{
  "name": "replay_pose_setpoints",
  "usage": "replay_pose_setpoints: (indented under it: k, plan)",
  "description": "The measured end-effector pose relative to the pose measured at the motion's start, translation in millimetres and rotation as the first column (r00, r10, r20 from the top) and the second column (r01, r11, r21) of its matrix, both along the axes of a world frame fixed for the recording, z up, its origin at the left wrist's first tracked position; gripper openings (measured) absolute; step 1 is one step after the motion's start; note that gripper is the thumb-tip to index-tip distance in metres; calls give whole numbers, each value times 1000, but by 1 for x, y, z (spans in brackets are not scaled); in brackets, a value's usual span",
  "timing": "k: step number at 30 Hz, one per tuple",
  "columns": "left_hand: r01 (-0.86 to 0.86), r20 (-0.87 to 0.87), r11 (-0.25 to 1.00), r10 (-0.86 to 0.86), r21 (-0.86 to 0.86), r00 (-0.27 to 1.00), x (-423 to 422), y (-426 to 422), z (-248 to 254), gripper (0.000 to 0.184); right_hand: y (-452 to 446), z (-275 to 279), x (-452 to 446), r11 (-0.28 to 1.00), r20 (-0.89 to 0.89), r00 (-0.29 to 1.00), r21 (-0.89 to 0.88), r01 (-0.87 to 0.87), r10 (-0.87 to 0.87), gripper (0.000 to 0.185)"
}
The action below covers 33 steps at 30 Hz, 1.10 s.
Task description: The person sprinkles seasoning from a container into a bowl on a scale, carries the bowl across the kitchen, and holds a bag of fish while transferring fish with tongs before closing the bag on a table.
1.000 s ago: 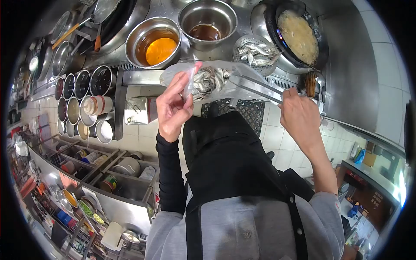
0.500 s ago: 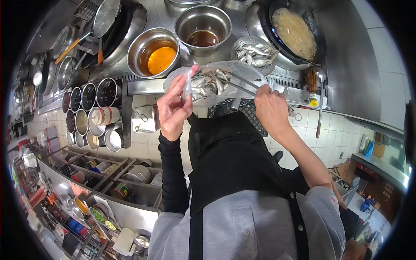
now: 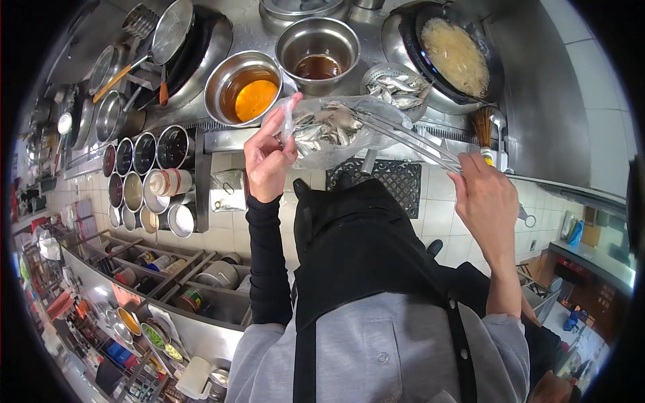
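Observation:
My left hand (image 3: 267, 161) pinches the rim of a clear plastic bag (image 3: 373, 142) and holds it up in front of the counter. Inside the bag lie small silvery fish (image 3: 316, 134). In my right hand (image 3: 489, 205) is a pair of long metal tongs (image 3: 420, 144), their tips at one fish by the bag's mouth. Beyond the bag, more small fish (image 3: 402, 84) rest in a perforated metal strainer (image 3: 411, 109).
Behind and right, a wok (image 3: 497, 64) holds bubbling oil with pale food. Steel pots, one with orange liquid (image 3: 256, 101) and one with dark liquid (image 3: 318, 66), stand on the counter. A brush (image 3: 482, 127) hangs right; seasoning tins (image 3: 176, 148) line the left. Another person (image 3: 554, 388) is at lower right.
My right hand has moved right and slightly down, drawing the tongs back so their tips are near the bag's right part. My left hand stays on the bag. The view shifts slightly.

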State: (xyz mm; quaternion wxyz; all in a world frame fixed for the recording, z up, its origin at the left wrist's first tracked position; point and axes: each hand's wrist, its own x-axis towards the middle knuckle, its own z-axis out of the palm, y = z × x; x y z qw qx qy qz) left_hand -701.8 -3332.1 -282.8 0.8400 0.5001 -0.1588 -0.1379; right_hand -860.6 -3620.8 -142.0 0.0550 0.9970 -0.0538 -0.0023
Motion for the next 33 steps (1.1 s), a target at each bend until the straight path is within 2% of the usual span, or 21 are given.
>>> replay_pose_setpoints:
  k: [1, 4, 8, 10, 12, 13, 14, 16, 18, 22, 24, 28, 31, 33]
  plan:
    - [2, -2, 999, -3, -46, 1000, 2, 0, -1, 81, -1, 9, -4, 999, -2, 1000, 18, 30, -30, 24]
    - [6, -36, 999, -7, -42, 999, 4, 1, 4, 81, -3, 36, -15, 993, 30, 994, 57, 106, -108, 25]
    - [-72, -10, 996, 73, 42, 997, 0, -2, 11, 85, -20, 64, -36, 984, 192, 966, 67, 164, -174, 25]
    - [-121, 5, 985, 122, 124, 993, -5, -2, 11, 83, -36, 71, -43, 977, 215, 954, 7, 212, -208, 28]
    - [-139, 44, 967, 133, 215, 990, -7, 5, 10, 79, -71, 56, -51, 960, 199, 947, -70, 269, -251, 30]
    - [-149, 64, 954, 137, 260, 988, -9, 7, 10, 77, -91, 39, -52, 963, 224, 950, -108, 247, -219, 27]
    - [-162, 37, 971, 158, 176, 987, -8, 7, 1, 76, -101, 21, -35, 959, 245, 949, -155, 239, -197, 24]
    - [-97, -12, 969, 102, 228, 995, -11, 14, 19, 73, -62, 34, 8, 871, -35, 872, -83, 484, -488, 30]
    - [-108, 49, 980, 102, 167, 994, -10, 15, 12, 75, -92, -18, 17, 931, 35, 932, -54, 361, -360, 28]
    - [-113, 64, 986, 106, 119, 992, -12, 11, 7, 78, -125, -126, 37, 947, -75, 946, -81, 310, -316, 31]
    - [-128, 86, 985, 118, 116, 989, -12, 8, 2, 79, -125, -144, 27, 936, -47, 935, -24, 351, -352, 33]
    - [-123, 83, 976, 110, 178, 991, -15, 11, 12, 79, -111, -141, 0, 885, -17, 893, 125, 448, -450, 38]
    - [-123, 98, 970, 105, 208, 990, -13, 6, 18, 78, -145, -220, -43, 884, 238, 894, 380, 274, -379, 38]
    - [-125, 77, 974, 112, 189, 991, -11, 1, 14, 79, -147, -254, -77, 864, 274, 884, 446, 234, -380, 38]
